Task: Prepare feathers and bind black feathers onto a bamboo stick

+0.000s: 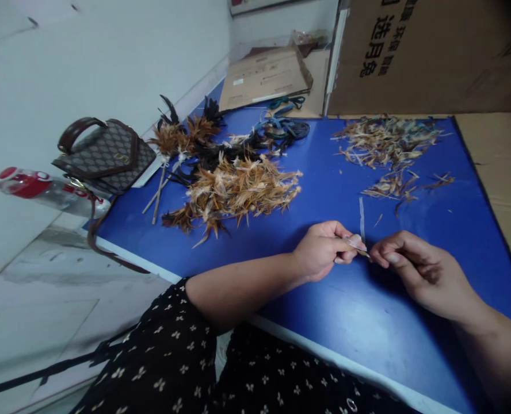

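Over the blue table, my left hand (322,251) pinches a small feather (361,250) between thumb and fingers, its thin brownish end pointing right. A narrow translucent strip (362,214) rises from beside those fingertips onto the tabletop. Close to the feather's end, my right hand (426,276) has thumb and forefinger pressed together; what is between them, if anything, is too small to make out. A heap of golden-brown feathers (242,190) lies to the left of my hands. Loose feather scraps (389,141) are scattered beyond them to the right.
Dark and brown feather bunches (190,135) and blue-grey ribbon (288,127) lie toward the back. A patterned handbag (109,155) and a bottle with a red cap (50,190) are at the left edge. Cardboard (264,77) and a large box (432,63) stand behind.
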### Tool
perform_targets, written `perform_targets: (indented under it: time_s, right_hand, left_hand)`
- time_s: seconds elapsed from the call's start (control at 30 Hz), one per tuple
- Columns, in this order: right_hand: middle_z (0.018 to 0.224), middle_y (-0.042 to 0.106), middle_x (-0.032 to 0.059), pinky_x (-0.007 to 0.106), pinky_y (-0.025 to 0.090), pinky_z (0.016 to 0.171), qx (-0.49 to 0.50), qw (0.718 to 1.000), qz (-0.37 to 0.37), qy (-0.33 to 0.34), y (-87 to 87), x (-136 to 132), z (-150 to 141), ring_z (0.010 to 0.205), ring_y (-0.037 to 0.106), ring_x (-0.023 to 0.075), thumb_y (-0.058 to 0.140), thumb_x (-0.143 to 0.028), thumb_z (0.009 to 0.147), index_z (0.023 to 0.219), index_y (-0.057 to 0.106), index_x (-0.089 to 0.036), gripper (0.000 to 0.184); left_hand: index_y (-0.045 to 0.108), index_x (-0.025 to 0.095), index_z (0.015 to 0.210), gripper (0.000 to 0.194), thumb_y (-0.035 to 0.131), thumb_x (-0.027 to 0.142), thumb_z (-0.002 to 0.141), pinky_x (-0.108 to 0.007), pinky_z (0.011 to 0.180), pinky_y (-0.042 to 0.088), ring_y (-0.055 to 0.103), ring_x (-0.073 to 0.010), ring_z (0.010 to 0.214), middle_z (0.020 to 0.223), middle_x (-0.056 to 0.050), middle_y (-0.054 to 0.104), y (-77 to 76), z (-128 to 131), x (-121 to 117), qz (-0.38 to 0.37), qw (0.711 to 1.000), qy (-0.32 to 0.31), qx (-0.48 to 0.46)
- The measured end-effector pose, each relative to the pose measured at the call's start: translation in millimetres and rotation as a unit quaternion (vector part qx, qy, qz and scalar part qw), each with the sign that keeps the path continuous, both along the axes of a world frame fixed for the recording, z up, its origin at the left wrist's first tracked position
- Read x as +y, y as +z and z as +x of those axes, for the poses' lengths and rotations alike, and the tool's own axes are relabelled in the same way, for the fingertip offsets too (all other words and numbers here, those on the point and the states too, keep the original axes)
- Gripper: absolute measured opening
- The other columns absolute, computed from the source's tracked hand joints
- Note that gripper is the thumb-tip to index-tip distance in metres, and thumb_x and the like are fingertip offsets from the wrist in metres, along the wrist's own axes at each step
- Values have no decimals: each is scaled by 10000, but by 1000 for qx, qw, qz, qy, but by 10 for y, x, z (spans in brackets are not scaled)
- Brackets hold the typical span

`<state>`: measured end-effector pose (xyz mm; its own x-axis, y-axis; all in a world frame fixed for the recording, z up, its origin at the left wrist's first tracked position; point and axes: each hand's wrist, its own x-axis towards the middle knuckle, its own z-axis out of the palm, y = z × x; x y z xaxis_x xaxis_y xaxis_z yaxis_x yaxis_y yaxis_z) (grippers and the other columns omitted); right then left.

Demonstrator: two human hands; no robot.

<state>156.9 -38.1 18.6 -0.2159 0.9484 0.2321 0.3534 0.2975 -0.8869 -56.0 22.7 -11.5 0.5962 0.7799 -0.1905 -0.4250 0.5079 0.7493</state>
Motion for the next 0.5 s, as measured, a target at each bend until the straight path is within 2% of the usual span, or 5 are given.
perform_targets:
  time_s: [0.17,0.27,0.37,0.5]
  right_hand:
    - [838,746,21,252,552,742,14,999,-42,-11,-75,11,20,774,689,155,689,-506,1136,939,724,-261,317]
    - [874,760,30,258,523,650,49,995,-88,-17,-81,10,38,721,646,151,732,-542,1104,975,733,-263,307]
    - [869,739,28,262,491,567,93,988,-122,-28,-50,4,34,634,570,135,777,-541,1073,981,728,-263,297]
    - [1164,801,93,266,554,580,98,988,-119,-34,-15,6,6,724,644,148,808,-548,1045,1036,765,-263,288]
  left_hand:
    - [613,173,836,413,982,347,768,-245,552,305,553,-75,562,752,-35,745,25,-59,96,23,997,-67,34]
    - [623,178,863,488,1028,432,767,-243,548,341,603,-101,587,732,-34,740,27,-86,130,30,993,-108,34]
    - [639,169,885,508,1041,458,773,-242,540,366,649,-108,609,810,-57,780,25,-95,134,26,992,-116,34]
    - [625,171,937,478,1011,427,818,-241,514,364,654,-96,576,884,-65,813,49,-84,114,22,990,-126,60]
